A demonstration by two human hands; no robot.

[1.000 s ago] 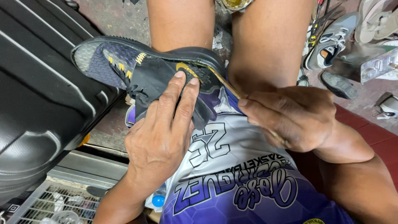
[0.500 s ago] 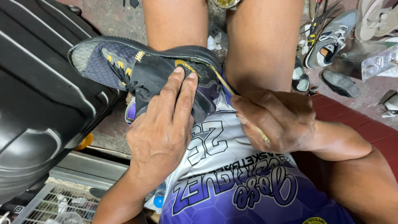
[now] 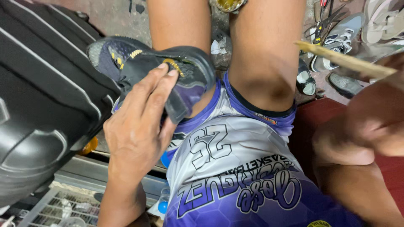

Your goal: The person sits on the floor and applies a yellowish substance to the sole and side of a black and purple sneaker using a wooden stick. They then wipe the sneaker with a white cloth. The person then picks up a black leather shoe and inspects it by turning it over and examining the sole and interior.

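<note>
1. While your left hand [image 3: 134,138] presses its fingers [image 3: 158,86] flat on the dark navy sneaker with yellow accents [image 3: 155,71], the shoe lies on its side across your left thigh; the palm hides its near side, so you can't tell how tightly it is clasped.
2. Your right hand [image 3: 374,122] is blurred and cut off at the frame's edge, closed around a thin tan wooden stick [image 3: 343,61].
3. Half a second ago that hand worked at the shoe's heel; now it has swung well away to the right.
4. A black ribbed hard-shell suitcase [image 3: 42,105] crowds the left; grey-and-white sneakers [image 3: 341,40] lie on the floor beyond your right knee.
</note>
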